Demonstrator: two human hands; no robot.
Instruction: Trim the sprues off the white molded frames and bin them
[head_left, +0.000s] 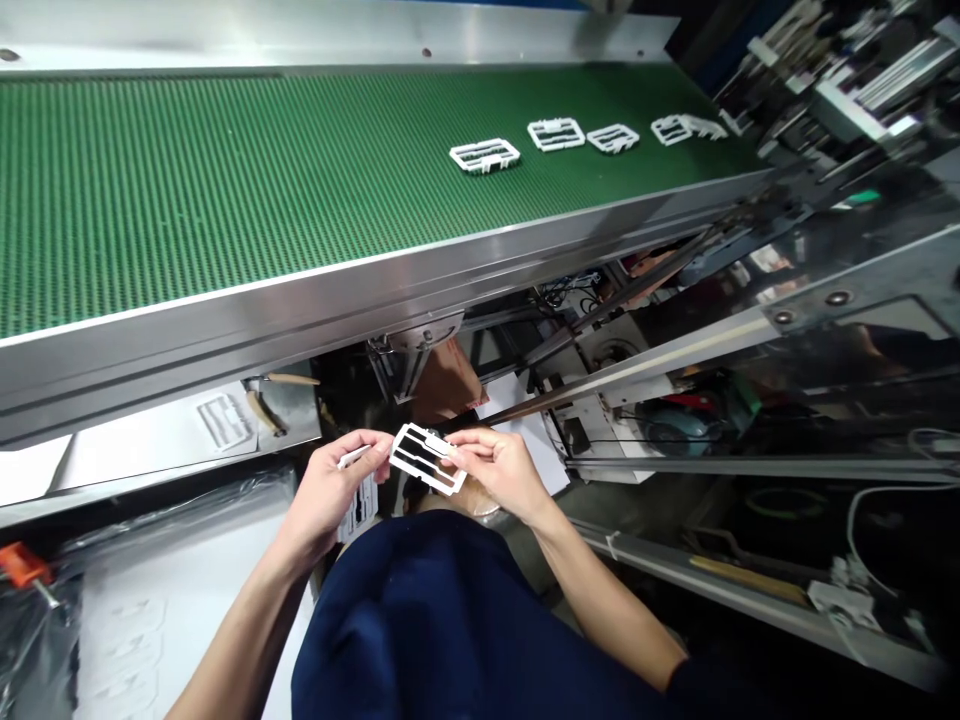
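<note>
Between my two hands is a white plastic frame [424,459] with long slots, held tilted above my lap. My right hand [496,466] pinches its right end between thumb and fingers. At its left corner, the thumb and fingers of my left hand [341,485] close on it. More white slotted frames [362,508] are gripped in that same left hand, partly hidden by the palm and fingers. Several similar white frames, one of them nearest the middle [485,155], lie spread along the green conveyor belt [225,180] beyond my hands.
The belt's metal side rail [360,270] runs across in front of me. A shelf [172,440] with white sheets, a slotted frame [223,421] and a wooden-handled tool [264,410] sits at left. Below it is an orange-handled tool [24,566]. Metal machine bars [675,365] fill the right.
</note>
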